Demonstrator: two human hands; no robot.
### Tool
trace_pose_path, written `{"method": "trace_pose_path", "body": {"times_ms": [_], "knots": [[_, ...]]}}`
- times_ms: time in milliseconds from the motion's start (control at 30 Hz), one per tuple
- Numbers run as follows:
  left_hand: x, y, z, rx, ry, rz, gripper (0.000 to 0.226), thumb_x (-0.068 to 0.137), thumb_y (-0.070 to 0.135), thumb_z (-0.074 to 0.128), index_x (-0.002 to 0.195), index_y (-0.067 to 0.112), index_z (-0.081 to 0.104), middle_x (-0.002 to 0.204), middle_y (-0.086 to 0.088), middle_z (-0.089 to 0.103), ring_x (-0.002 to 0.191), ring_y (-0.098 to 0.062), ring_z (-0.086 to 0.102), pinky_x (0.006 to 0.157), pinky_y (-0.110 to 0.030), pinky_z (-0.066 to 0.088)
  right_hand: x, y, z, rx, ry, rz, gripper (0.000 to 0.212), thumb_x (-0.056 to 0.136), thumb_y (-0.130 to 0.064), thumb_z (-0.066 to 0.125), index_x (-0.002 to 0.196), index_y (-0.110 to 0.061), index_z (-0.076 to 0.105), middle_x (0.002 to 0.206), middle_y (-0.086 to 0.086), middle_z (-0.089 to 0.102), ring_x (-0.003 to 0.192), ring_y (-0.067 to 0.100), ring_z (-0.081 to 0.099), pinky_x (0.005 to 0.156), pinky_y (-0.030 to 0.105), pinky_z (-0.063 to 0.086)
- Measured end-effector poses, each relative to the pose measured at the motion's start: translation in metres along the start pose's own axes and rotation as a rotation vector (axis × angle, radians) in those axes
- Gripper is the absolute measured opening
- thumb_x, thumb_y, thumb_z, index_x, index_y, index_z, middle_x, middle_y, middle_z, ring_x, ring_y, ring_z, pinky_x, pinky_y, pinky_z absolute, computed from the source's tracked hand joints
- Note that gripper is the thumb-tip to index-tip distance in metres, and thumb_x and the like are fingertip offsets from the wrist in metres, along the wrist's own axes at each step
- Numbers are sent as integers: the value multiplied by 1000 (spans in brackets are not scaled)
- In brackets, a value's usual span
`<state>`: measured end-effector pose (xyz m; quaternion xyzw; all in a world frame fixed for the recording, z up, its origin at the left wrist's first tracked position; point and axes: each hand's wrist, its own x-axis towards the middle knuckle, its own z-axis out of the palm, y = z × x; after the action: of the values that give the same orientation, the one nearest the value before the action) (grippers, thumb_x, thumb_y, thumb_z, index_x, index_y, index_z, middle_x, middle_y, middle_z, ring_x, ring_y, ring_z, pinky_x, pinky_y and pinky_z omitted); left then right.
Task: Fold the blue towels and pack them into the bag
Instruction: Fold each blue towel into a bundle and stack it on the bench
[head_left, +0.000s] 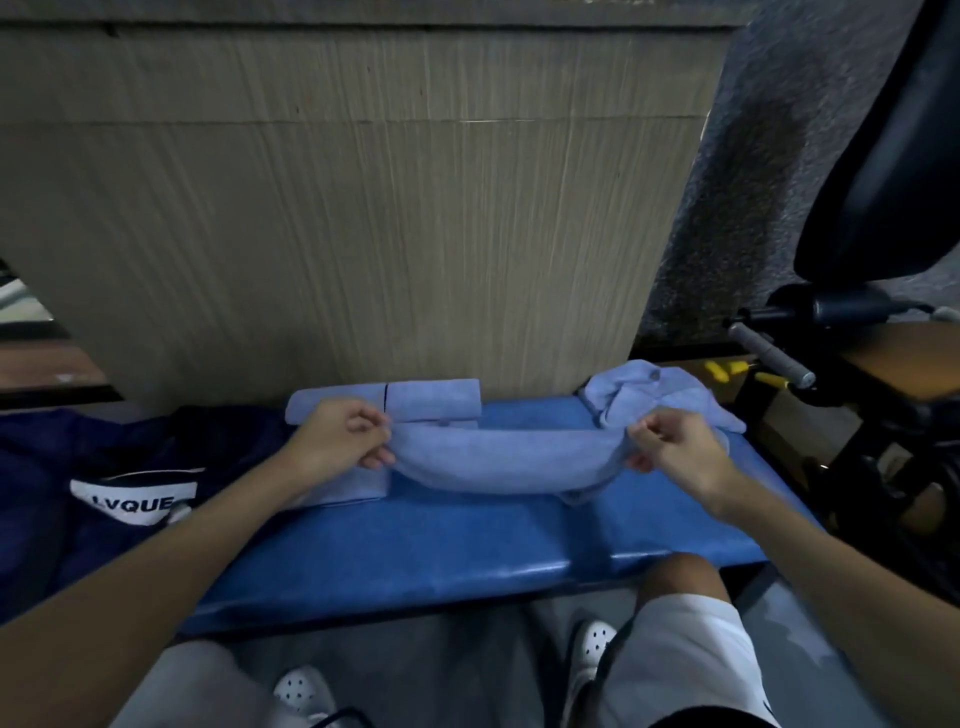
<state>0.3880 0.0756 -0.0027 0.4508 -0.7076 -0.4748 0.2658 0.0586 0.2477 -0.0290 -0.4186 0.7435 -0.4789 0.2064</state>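
While the towel (498, 462) sags left-to-right over the desk (441, 556), the left hand (340, 439) pinches one end, the right hand (675, 447) the other; the bag (78, 447) lies leftward

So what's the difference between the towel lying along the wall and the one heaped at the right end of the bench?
The towel along the wall is folded into a neat flat rectangle; the heaped towel is crumpled, with loose wrinkles. The folded one lies straight with squared edges, while the heaped one spills toward the right edge of the bench. Both are the same light blue cloth and rest on the bench.
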Motion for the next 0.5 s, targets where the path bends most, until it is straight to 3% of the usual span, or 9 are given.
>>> {"method": "trace_pose_path", "body": {"times_ms": [100, 233, 333, 433, 500], "knots": [[-8, -29, 6, 28, -70, -93, 6, 93, 2, 60, 87, 2, 61, 78, -17, 69, 70, -21, 73, 73, -37, 60, -12, 18, 10, -9, -62, 39, 25, 95, -4, 56, 71, 2, 55, 61, 23, 63, 54, 23, 62, 59, 36, 55], [-15, -44, 10, 67, -111, -127, 5, 92, 1, 58, 90, 0, 62, 75, -13, 70, 69, -20, 72, 62, -29, 57, -19, 29, 14, -12, -102, 92, 26, 94, -4, 57, 68, -2, 54, 51, 11, 60, 43, 10, 58, 49, 25, 50], [-15, -47, 11, 166, -123, -113, 9, 89, 1, 56, 90, 1, 64, 68, -8, 68, 65, -15, 69, 53, -23, 47, -18, 33, 15, -39, -124, 98, 26, 92, -5, 59, 67, -3, 56, 51, 8, 59, 41, 4, 53, 47, 18, 43], [-11, -52, 13, 236, -149, -124, 13, 87, 1, 53, 85, 1, 65, 63, -7, 65, 61, -11, 61, 48, -14, 39, -16, 41, 18, -62, -140, 87, 32, 89, -2, 62, 59, -7, 54, 50, -2, 51, 44, 0, 45, 48, 11, 35], [-8, -59, 16, 258, -167, -144, 16, 87, 2, 51, 82, -6, 64, 60, -7, 63, 59, -12, 57, 47, -15, 37, -16, 47, 22, -63, -178, 102, 33, 88, -3, 64, 57, -10, 54, 50, -5, 49, 49, 1, 43, 50, 11, 35]]}}
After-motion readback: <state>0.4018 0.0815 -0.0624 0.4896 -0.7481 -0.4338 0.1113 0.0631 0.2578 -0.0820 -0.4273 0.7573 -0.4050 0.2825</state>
